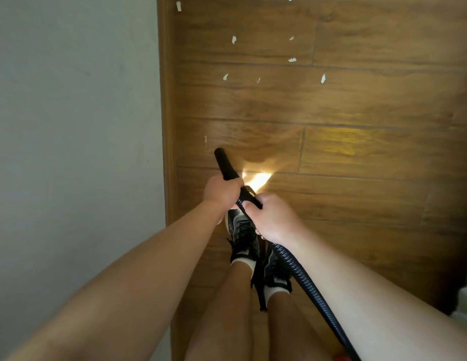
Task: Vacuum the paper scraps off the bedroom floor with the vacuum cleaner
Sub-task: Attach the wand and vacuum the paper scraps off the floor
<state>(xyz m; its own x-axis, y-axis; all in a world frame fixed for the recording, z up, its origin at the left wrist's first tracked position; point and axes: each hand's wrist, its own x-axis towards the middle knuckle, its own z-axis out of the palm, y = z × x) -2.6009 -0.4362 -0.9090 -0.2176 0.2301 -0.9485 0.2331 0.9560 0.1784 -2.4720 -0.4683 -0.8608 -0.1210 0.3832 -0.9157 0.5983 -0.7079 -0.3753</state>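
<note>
A black vacuum nozzle point(224, 162) points forward and left over the wooden floor point(357, 152). My left hand point(220, 191) grips the nozzle near its base. My right hand point(272, 217) holds the ribbed black hose point(305, 280) just behind it; the hose runs back to the lower right. One thin white paper scrap point(205, 141) lies just left of the nozzle tip. Several more scraps lie farther ahead, among them one point(225, 77), another point(323, 78) and a third point(234, 39).
A pale wall point(71, 126) with a wooden skirting point(166, 126) runs along the left. My feet in dark sneakers point(243, 235) stand under my hands. A bright sun patch point(258, 179) falls on the floor. Something white and dark sits at the right edge point(464, 303).
</note>
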